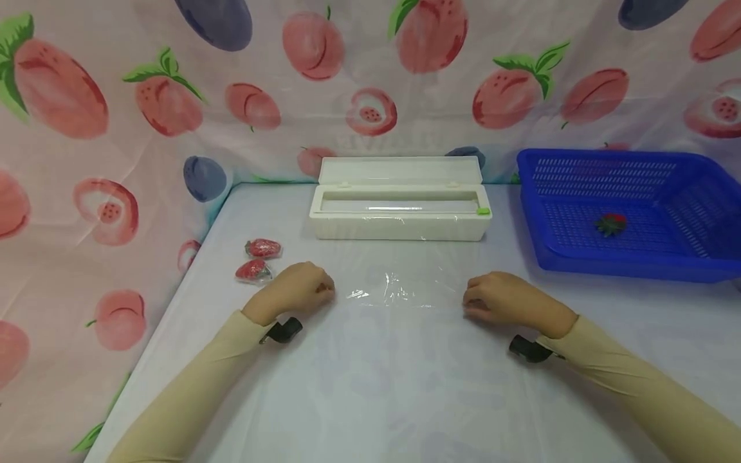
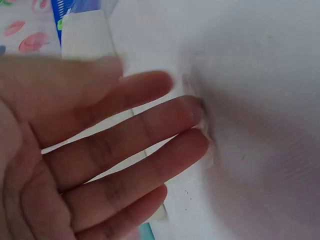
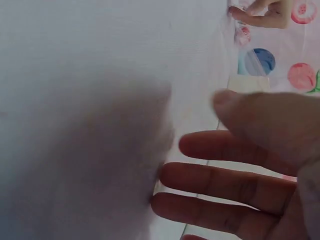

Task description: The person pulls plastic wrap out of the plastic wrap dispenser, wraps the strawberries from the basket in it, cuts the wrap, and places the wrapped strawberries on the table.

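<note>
A sheet of clear plastic wrap (image 1: pixel 399 288) lies flat on the white-covered table, running from the front of a white wrap dispenser (image 1: pixel 399 228) whose lid stands up. At the sheet's near left corner is my left hand (image 1: pixel 298 289); in the left wrist view its fingers (image 2: pixel 120 147) are stretched out, tips right at the wrap's edge. My right hand (image 1: pixel 503 299) is at the near right corner. The right wrist view shows its fingers (image 3: pixel 225 182) extended too, thumb apart from them, tips by the edge. Neither hand pinches the wrap.
Two strawberries in clear wrap, one (image 1: pixel 263 248) behind the other (image 1: pixel 253 272), lie just beyond my left hand. A blue basket (image 1: pixel 625 267) stands at the back right with an unwrapped strawberry (image 1: pixel 612 224) inside. A green cutter slide (image 1: pixel 483 211) sits on the dispenser's right end.
</note>
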Available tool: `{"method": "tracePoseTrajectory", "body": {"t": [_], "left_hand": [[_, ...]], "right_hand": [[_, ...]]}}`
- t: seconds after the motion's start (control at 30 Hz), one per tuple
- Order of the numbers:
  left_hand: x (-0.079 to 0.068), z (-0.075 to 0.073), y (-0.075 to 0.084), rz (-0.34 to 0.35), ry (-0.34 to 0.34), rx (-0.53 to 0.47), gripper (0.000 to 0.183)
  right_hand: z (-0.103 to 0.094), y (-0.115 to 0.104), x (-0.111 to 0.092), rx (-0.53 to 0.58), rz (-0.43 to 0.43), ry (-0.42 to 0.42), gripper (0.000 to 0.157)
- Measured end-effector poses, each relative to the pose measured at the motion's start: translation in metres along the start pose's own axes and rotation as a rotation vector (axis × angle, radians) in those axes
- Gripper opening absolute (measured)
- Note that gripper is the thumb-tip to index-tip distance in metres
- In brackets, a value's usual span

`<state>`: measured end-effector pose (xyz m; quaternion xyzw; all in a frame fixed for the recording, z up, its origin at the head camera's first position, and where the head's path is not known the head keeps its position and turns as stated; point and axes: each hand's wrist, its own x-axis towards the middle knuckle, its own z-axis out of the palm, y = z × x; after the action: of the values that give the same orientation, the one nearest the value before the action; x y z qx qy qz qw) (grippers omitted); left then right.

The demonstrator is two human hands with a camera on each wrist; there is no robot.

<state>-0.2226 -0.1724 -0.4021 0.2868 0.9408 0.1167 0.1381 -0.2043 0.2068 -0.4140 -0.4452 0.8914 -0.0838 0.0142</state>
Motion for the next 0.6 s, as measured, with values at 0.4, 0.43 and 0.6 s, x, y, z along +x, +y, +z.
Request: {"method": "tracePoseTrajectory", "body": {"t": [0.4,0.43,0.6], "left_hand": [[0.014,0.013,-0.001,-0.046,0.098,0.088,0.012],[0.014,0.013,-0.001,-0.046,0.099,0.098,0.011],[0.013,0.012,0.000,-0.047,0.134,0.099,0.010]], "right_hand": [[0.007,0.003,0.013,-0.051,0.156,0.025,0.017],[0.007,0.004,0.013,-0.055,0.156,0.024,0.019],[0.007,0.005,0.012,-0.051,0.147,0.024,0.022]]}}
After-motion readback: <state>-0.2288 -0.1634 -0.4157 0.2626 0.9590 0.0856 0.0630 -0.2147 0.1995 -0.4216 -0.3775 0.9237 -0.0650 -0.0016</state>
